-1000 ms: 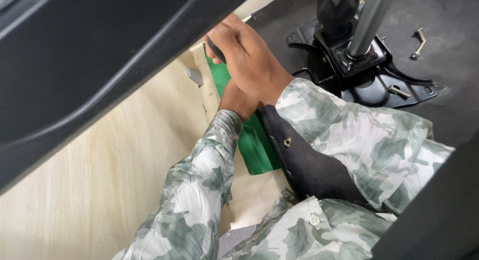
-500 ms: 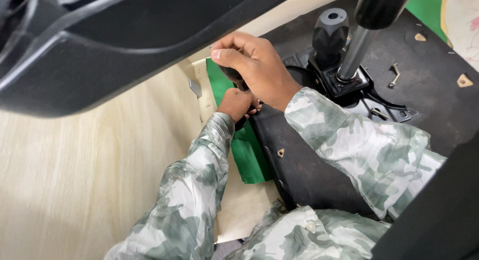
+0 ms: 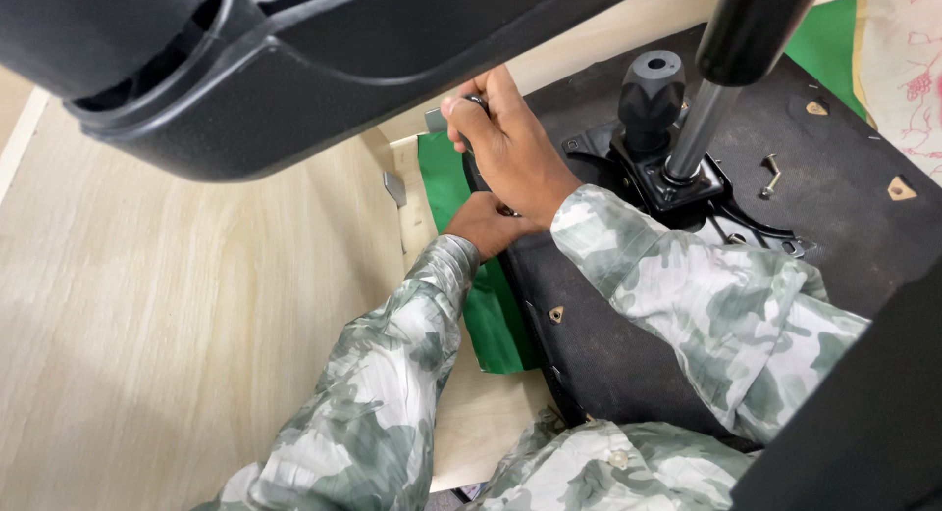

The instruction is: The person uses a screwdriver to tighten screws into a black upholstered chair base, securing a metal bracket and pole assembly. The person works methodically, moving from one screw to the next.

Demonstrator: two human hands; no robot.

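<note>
both hands at the edge of an upturned office chair seat

the right hand (image 3: pixel 510 143) sits at the near-left edge of the upturned chair seat (image 3: pixel 844 227), its fingers (image 3: pixel 469 109) curled closed around a small dark part that is mostly hidden under the palm; what that part is cannot be told. just beside the fingertips a small grey metal piece (image 3: pixel 435 120) sticks out. the left hand (image 3: pixel 488 224) lies directly below the right one, touching it, pressed against the seat's edge; its fingers are tucked out of sight beneath the right wrist, so whether they grip anything cannot be told. both arms wear camouflage-patterned sleeves (image 3: pixel 392 374).

the seat lies with its black fabric underside up. bolted to its middle is the black tilt mechanism (image 3: pixel 677 178), from which the gas lift cylinder (image 3: pixel 726 70) rises toward the camera, with a black knob (image 3: pixel 650 94) just to its left. a loose screw (image 3: pixel 770 176) rests on the fabric to the right of the mechanism. a green sheet (image 3: pixel 491 315) lies under the seat's left edge, on the pale wooden counter (image 3: pixel 177 334). a black plastic chair part (image 3: pixel 294 70) crosses the top of the view, close to the camera.
</note>
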